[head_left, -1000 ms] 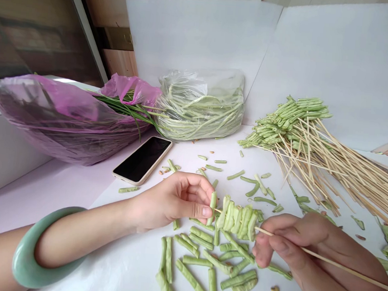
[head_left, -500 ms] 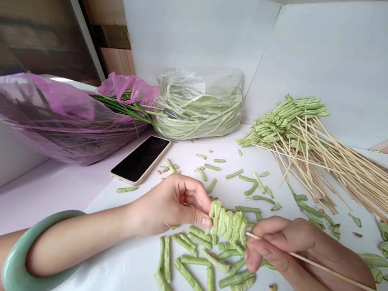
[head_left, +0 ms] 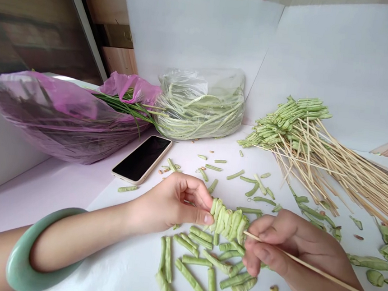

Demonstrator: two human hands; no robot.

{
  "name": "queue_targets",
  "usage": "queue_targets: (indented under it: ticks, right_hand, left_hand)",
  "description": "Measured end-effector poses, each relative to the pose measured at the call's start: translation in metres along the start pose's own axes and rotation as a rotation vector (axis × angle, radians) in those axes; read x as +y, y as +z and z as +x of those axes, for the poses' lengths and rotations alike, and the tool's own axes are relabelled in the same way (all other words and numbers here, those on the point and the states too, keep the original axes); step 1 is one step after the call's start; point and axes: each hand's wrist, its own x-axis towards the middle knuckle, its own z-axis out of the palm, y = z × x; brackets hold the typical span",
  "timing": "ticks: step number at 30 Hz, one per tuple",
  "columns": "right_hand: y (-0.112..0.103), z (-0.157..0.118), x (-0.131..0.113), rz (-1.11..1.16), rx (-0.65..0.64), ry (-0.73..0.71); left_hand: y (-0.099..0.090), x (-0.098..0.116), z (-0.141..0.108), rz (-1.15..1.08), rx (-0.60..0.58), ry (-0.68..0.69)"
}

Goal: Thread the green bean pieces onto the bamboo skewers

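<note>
Several green bean pieces (head_left: 228, 222) sit side by side on a thin wooden skewer (head_left: 325, 274). My left hand (head_left: 185, 201) pinches the far left end of the row between thumb and fingers. My right hand (head_left: 293, 249) is closed around the skewer just right of the beans, its fingertips next to the last piece. The skewer runs on past my right palm toward the lower right. Loose cut bean pieces (head_left: 191, 281) lie on the white surface below and around both hands.
Behind are a purple bag (head_left: 67, 121) of greens, a clear bag (head_left: 200, 105) of long beans and a phone (head_left: 141, 159). Loaded bean skewers (head_left: 294, 122) are piled at the right. Bean scraps (head_left: 387, 244) lie at the right edge. A green bangle (head_left: 23, 257) circles my left forearm.
My right hand has shifted slightly left, closer to the bean row. My left hand keeps its pinch on the row's end. The whole view has moved slightly.
</note>
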Motion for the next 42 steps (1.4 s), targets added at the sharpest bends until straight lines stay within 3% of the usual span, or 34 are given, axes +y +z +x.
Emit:
queue_targets:
  ticks: [5,10,13,17,20,23,28,34,39,42]
  right_hand:
    - [-0.004,0.008,-0.012,0.006,0.042,0.14]
    - [-0.034,0.031,-0.022,0.035,-0.054,0.11]
    - [-0.055,0.048,-0.029,0.043,0.128,0.011]
    - [-0.069,0.062,-0.038,0.079,0.381,-0.014]
    - [-0.072,0.066,-0.04,0.053,0.46,0.01]
    - [-0.076,0.068,-0.041,0.011,0.459,0.041]
    - [-0.086,0.072,-0.042,-0.167,0.367,0.175]
    - [-0.086,0.062,-0.032,-0.624,-0.078,0.212]
    - [-0.07,0.045,-0.015,-0.727,-0.283,0.212]
    - [-0.06,0.035,-0.005,-0.703,-0.328,0.193]
  left_hand:
    - [0.0,0.003,0.0,-0.032,0.038,0.017]
    - [-0.003,0.004,0.002,-0.116,0.093,0.08]
    - [-0.006,0.004,0.003,-0.181,0.143,0.106]
    - [-0.009,0.003,0.004,-0.218,0.195,0.154]
    - [-0.01,0.003,0.005,-0.219,0.218,0.201]
    - [-0.01,0.004,0.006,-0.243,0.284,0.285]
    - [-0.01,0.007,0.007,-0.347,0.397,0.418]
    - [-0.013,0.009,0.008,-0.419,0.494,0.449]
    - [-0.014,0.01,0.009,-0.512,0.445,0.363]
    - [-0.015,0.011,0.01,-0.55,0.42,0.338]
